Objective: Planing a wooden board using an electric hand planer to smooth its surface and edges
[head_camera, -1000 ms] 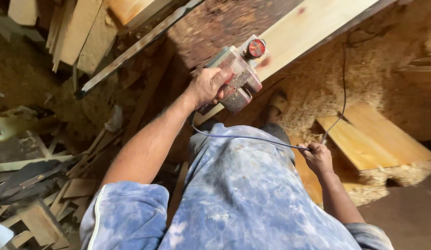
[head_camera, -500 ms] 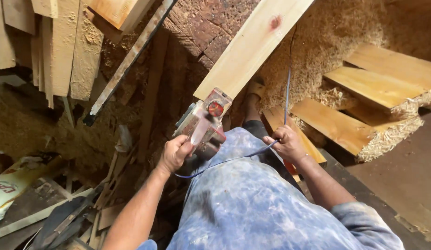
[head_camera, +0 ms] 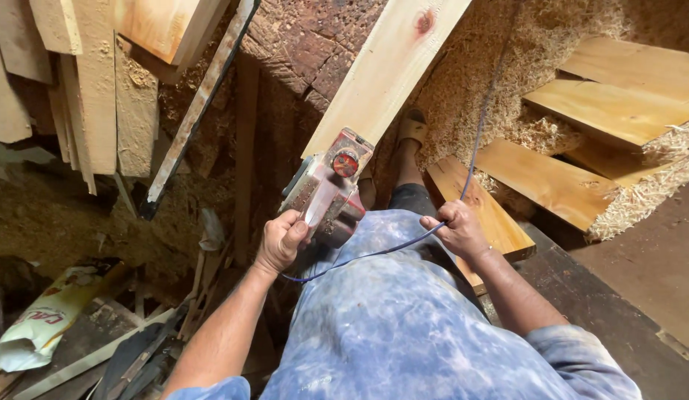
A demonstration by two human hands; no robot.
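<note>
My left hand (head_camera: 279, 242) grips the rear handle of a grey and red electric planer (head_camera: 326, 189), which sits at the near end of a long pale plank (head_camera: 389, 70). That plank runs away up and to the right. My right hand (head_camera: 457, 230) is closed on the planer's blue cord (head_camera: 474, 141), which loops across my blue shirt toward the tool and also rises to the upper right. One foot in a sandal (head_camera: 413, 127) shows beside the plank.
Several cut boards (head_camera: 607, 111) lie in wood shavings (head_camera: 470, 81) at the right. More planks (head_camera: 100, 81) lean at the upper left beside a long metal strip (head_camera: 200, 100). A printed sack (head_camera: 44, 322) and scrap wood lie at the lower left.
The planer has come back along the plank to its near end, closer to my body. My right hand rose from my side and took hold of the cord.
</note>
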